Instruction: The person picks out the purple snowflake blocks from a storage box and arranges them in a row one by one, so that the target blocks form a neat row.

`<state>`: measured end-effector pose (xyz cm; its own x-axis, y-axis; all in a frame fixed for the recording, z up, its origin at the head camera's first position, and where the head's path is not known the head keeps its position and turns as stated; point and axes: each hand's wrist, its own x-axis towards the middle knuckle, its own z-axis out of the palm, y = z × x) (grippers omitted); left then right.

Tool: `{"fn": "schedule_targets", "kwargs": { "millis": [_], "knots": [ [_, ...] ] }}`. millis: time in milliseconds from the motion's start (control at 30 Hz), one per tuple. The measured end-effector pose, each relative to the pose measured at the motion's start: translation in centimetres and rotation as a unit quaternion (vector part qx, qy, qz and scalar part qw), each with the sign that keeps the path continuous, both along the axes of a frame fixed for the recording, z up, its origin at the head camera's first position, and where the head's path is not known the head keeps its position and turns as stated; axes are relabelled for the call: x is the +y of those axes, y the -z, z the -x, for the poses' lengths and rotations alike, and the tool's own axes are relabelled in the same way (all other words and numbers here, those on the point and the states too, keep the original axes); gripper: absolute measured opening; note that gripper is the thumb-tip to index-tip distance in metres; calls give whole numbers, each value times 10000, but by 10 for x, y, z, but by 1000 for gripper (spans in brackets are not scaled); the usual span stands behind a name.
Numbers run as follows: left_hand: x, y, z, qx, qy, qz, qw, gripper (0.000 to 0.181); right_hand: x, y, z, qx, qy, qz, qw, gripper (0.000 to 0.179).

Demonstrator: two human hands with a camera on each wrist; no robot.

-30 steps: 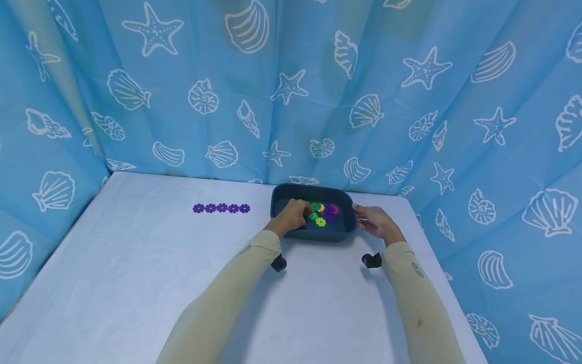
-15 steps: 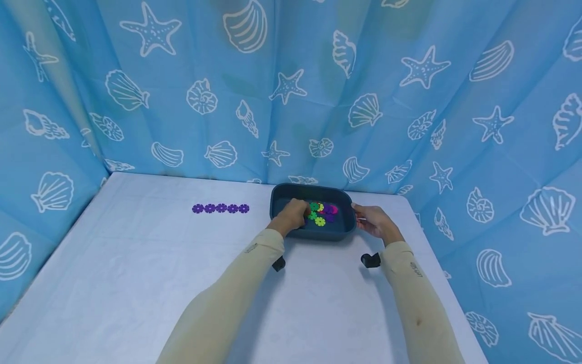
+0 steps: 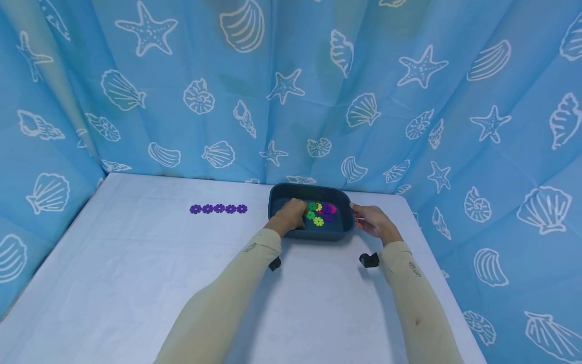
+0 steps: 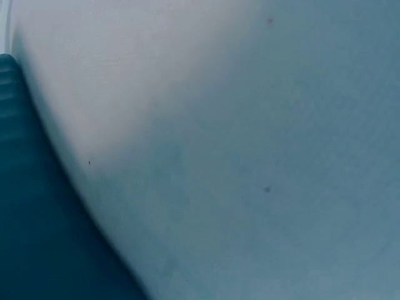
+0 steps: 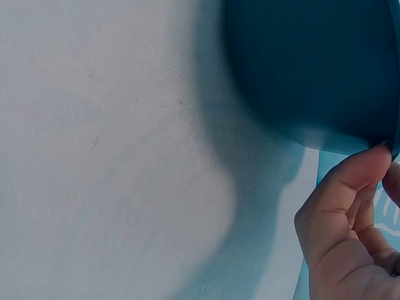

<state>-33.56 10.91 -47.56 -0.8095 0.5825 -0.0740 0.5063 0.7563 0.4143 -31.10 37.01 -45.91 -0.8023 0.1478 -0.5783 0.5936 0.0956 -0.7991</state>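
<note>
A dark blue-grey basin stands near the back of the table with several flower-shaped plastic discs inside, in green, yellow, purple and pink. My left hand reaches over its left part, fingers curled downward beside the green discs; the fingertips are hidden, and I cannot tell if they pinch a disc. At the right end, my right hand grips the basin's rim between thumb and fingers. In the right wrist view the thumb presses against that rim. The left wrist view shows just the basin's outer wall and tablecloth.
Left of the basin, several purple flower discs lie in a straight row, edge to edge. A white cloth covers the table. Blue curtains with white shell prints hang close behind the basin and along both sides.
Both hands keep nearly the same place at the basin. The head view has shifted slightly, so everything sits a little further left. The purple row is unaltered.
</note>
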Motion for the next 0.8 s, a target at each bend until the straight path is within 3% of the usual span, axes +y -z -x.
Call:
{"fn": "schedule_targets", "kwargs": {
  "millis": [200,333,467,667,800],
  "knots": [
    [-5,-1,2,311,110,-197,9993,36,-5,-1,3,-11,-18,1,10000,52],
    [-9,-3,0,406,343,-781,9955,38,-6,0,3,-34,-27,-94,9999,51],
    [-16,-12,-2,469,457,-1334,9889,41,-6,-1,0,-8,-50,-177,9998,52],
    [-41,-34,6,958,599,-1126,9872,39,-4,-2,0,71,-138,-204,9997,52],
    [-67,-47,17,963,522,-1077,9881,39,-1,-3,-1,45,-140,-200,9997,52]
  ]
}}
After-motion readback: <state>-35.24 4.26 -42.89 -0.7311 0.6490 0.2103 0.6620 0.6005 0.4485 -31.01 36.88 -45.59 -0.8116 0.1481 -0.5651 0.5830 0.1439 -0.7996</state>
